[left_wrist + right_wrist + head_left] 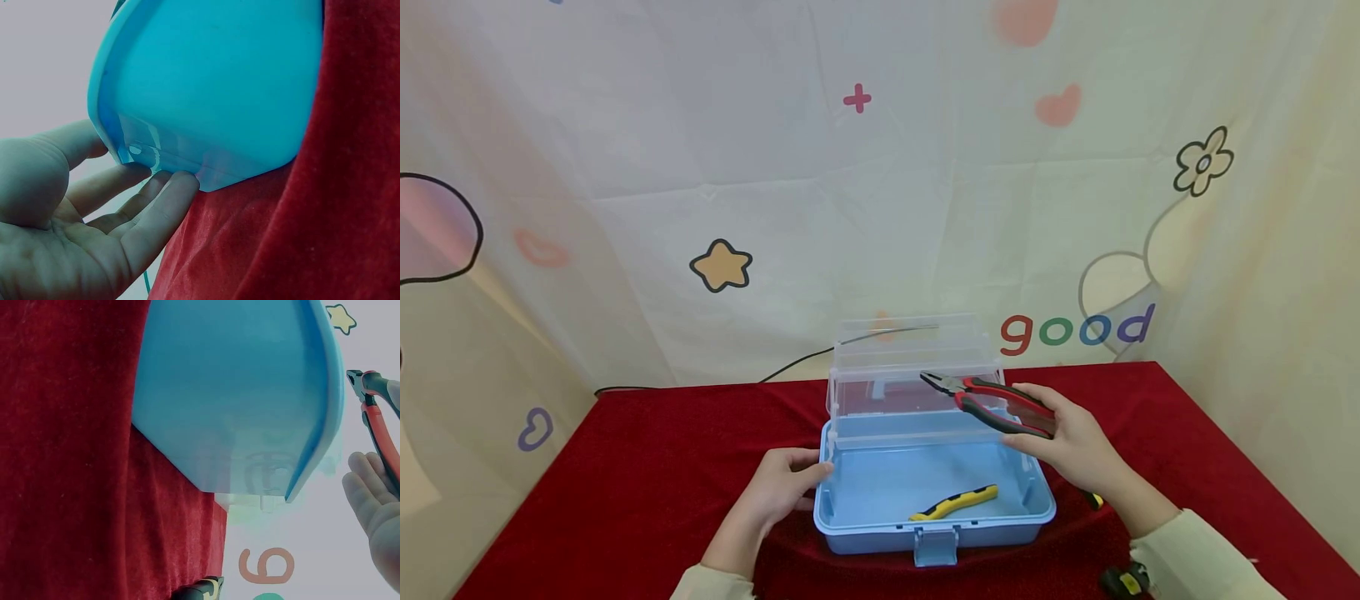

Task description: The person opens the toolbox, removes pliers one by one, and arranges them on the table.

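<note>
The right hand (1071, 437) grips the red-and-black handles of a pair of metal-headed pliers (953, 386), held up over the right part of an open light-blue plastic toolbox (880, 479); the left hand (781, 486) holds the box's left end, thumb at the rim and fingers against the outer wall; the box stands on a table under dark-red velvet cloth (677, 475), its clear plastic lid (910, 396) raised behind; a slim yellow-and-black tool handle (955, 504) lies inside near the front wall.

The pliers' head overlaps the lid in the head view, and I cannot tell whether they touch; a low or rearward swing could knock the lid forward; the handles stand spread, so one might catch the right rim on the way down; a loose grip could drop the heavy-looking head onto the yellow handle; if the left hand eases off, a bump might slide the box over the cloth.
</note>
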The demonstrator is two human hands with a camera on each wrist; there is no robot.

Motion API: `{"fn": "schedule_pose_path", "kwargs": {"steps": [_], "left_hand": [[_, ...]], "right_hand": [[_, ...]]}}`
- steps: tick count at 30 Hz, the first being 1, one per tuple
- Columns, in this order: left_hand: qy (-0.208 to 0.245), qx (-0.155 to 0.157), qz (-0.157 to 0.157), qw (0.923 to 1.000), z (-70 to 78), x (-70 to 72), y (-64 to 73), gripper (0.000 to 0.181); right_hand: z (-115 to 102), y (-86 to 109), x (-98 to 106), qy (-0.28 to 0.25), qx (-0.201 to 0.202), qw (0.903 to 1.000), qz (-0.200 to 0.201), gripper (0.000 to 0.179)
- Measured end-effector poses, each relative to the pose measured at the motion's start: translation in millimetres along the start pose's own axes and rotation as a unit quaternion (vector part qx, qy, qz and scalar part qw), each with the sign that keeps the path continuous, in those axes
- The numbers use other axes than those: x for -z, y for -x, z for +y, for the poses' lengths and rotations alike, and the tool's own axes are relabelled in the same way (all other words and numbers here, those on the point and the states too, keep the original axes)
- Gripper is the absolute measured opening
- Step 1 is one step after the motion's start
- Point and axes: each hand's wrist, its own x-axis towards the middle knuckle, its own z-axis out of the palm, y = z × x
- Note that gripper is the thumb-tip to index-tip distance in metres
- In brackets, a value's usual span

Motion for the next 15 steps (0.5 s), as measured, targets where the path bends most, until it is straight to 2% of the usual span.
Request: {"fn": "schedule_pose_path", "kwargs": {"steps": [15], "left_hand": [[0.006,-0.001,0.003,1.0000,-3.5,-1.1,-2.3,0.040]], "right_hand": [[5.2,8.2,1.0,0.008,-0.004,0.9993,0.035,0.063]]}}
